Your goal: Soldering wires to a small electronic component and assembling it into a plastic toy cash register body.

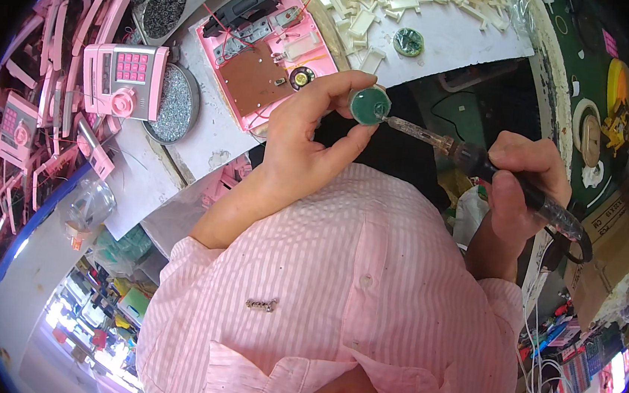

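My left hand [311, 132] pinches a small round green piece [369, 105] with a glossy face and pale rim between thumb and fingers. Its exact kind is unclear. In my right hand [527, 178] is a corded, black-handled tool that looks like a soldering iron [419, 133]. Its slim shaft points left, and the tip meets the green piece's right side, touching or very close. Just beyond my left hand lies an opened pink housing [320, 43] with a brown panel, red wires, a black part and a small round speaker [302, 78].
Pink keypad housings [124, 81] and many pink parts [46, 98] pile up at left. A round tin [190, 107] and a metal tray [188, 17] hold small metal pieces. Cream plastic parts [363, 23] and another round greenish piece [409, 42] lie at the back. Cables hang at right.
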The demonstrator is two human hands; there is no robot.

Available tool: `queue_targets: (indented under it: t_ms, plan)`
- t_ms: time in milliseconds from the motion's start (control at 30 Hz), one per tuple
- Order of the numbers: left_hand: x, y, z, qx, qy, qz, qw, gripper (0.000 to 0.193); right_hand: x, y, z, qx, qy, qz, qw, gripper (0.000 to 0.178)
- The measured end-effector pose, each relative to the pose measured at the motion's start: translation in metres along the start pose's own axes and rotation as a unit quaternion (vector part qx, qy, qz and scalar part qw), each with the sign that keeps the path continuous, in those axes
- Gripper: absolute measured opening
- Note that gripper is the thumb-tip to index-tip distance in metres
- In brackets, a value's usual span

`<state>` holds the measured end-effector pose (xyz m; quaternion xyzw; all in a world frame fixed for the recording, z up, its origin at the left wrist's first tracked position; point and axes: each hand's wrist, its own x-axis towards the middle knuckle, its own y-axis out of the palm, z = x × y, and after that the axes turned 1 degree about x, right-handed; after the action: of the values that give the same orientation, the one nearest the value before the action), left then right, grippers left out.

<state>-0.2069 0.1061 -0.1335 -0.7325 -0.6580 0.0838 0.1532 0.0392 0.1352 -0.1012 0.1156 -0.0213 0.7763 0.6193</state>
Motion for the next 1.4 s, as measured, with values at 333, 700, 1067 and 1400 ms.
queue_targets:
  t_ms: [333, 700, 1067, 1400]
  plan:
    - [0.0012, 0.0006, -0.0011, 0.001, -0.004, 0.000, 1.000, 0.043, 0.0009, -0.0006, 0.0002, -0.013, -0.006, 0.003, 1.000, 0.019]
    - [0.0004, 0.0007, -0.0020, 0.003, -0.004, 0.002, 1.000, 0.044, 0.0042, 0.0002, -0.0019, 0.000, -0.011, 0.002, 1.000, 0.017]
    - [0.0001, 0.0006, -0.0017, -0.005, -0.010, 0.005, 1.000, 0.043, 0.0023, 0.0001, -0.0021, 0.008, -0.008, -0.017, 1.000, 0.018]
    - [-0.0005, 0.0007, -0.0013, -0.003, -0.006, 0.013, 1.000, 0.044, 0.0011, 0.0003, -0.0034, 0.001, -0.007, -0.011, 1.000, 0.017]
